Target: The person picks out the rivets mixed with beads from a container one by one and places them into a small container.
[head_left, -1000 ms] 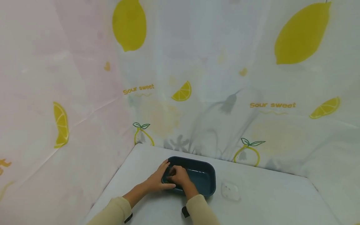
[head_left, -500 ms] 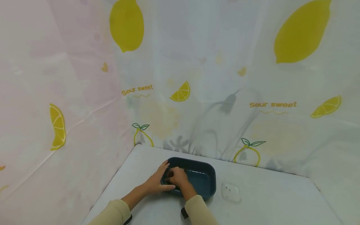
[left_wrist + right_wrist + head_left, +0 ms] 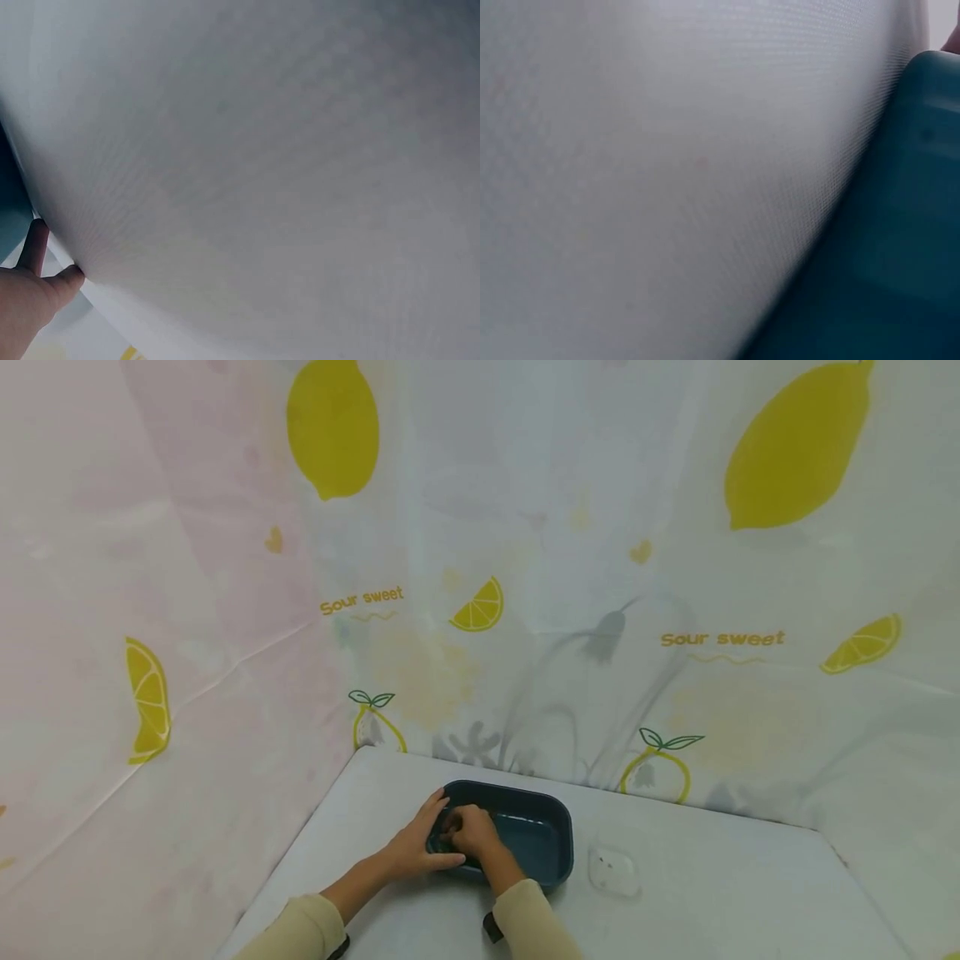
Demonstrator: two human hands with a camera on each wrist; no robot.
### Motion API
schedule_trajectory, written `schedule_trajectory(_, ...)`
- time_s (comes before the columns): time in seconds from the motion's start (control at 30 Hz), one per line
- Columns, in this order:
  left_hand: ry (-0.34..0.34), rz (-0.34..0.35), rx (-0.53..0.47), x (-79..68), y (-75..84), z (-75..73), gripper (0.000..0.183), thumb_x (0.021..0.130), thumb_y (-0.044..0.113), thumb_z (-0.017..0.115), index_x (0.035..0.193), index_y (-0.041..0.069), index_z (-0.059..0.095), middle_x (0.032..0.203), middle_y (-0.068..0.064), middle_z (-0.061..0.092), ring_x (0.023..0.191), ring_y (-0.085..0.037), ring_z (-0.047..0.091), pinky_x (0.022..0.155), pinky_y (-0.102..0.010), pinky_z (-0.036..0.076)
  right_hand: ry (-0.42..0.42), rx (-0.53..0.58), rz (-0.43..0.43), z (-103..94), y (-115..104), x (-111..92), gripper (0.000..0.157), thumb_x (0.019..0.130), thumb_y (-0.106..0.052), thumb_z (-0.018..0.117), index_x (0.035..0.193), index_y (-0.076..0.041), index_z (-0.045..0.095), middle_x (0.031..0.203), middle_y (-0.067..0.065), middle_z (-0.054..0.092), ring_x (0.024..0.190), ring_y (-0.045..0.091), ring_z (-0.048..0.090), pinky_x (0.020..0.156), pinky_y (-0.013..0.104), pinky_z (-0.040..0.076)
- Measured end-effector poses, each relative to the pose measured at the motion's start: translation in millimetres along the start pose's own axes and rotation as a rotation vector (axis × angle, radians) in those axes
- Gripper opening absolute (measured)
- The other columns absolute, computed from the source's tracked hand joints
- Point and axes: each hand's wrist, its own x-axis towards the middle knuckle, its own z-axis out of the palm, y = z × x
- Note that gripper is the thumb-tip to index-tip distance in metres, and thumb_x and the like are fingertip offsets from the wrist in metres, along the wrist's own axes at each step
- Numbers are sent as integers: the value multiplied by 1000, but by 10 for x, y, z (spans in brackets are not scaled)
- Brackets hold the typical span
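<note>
A dark blue rectangular dish (image 3: 536, 847) with rounded corners stands on the white table. My left hand (image 3: 412, 852) spans its left end, fingers fairly straight along the side and thumb stretched along the near rim. Inside the dish, toward its left end, my right hand (image 3: 472, 831) reaches down with bent fingers. Something small and dark may be at those fingertips, but it is too hidden to tell. The left wrist view catches part of a hand (image 3: 34, 296) beside the dish (image 3: 11, 199). In the right wrist view, the dish's outer wall (image 3: 870, 255) fills the right side.
To the right of the dish lies a clear, rounded-square flat piece (image 3: 613, 871) with small dark marks. Lemon-printed sheeting (image 3: 555, 693) rises behind the table and along its left. The white tabletop (image 3: 720, 893) extends to the right.
The right hand's fingers shift only slightly inside the dish. The left hand keeps its place on the dish, and the head view turns a little.
</note>
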Motion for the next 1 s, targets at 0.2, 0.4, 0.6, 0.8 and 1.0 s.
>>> schedule_trajectory(0.2, -4, -11, 4, -28, -1, 25, 102, 85, 55, 71, 157, 5, 19, 166, -17, 9, 148, -42, 26, 108, -64, 34, 21, 15, -1, 35, 36, -19, 10, 79, -3, 77, 88, -4, 73, 77, 4, 69, 68, 12, 59, 62, 28, 49)
schedule_trajectory(0.4, 1, -20, -3, -30, 11, 14, 101, 85, 57, 70, 157, 5, 21, 166, -15, 8, 148, -41, 25, 109, -64, 33, 40, 55, -3, 32, 37, -8, 11, 80, -3, 76, 90, -4, 72, 77, 4, 68, 69, 12, 58, 63, 29, 48)
schedule_trajectory(0.6, 8, -25, -7, -11, 7, 17, 101, 84, 57, 71, 157, 5, 22, 166, -15, 9, 148, -40, 25, 109, -64, 33, 69, 44, 3, 15, 53, 3, 14, 80, -6, 77, 93, -4, 72, 79, 4, 69, 71, 12, 58, 65, 30, 49)
schedule_trajectory(0.8, 9, -39, -2, -12, -4, 23, 100, 84, 57, 71, 156, 6, 23, 167, -14, 9, 148, -40, 26, 109, -64, 33, 97, 73, 2, 19, 60, 5, 15, 81, -5, 77, 95, -3, 73, 82, 5, 70, 72, 12, 59, 65, 29, 49)
schedule_trajectory(1.0, 3, -45, -3, 2, 20, 16, 101, 84, 58, 71, 157, 9, 22, 167, -11, 9, 149, -37, 26, 110, -63, 32, 107, 106, 8, -22, 49, 8, 11, 80, -3, 77, 90, -3, 73, 79, 5, 70, 71, 13, 60, 65, 30, 50)
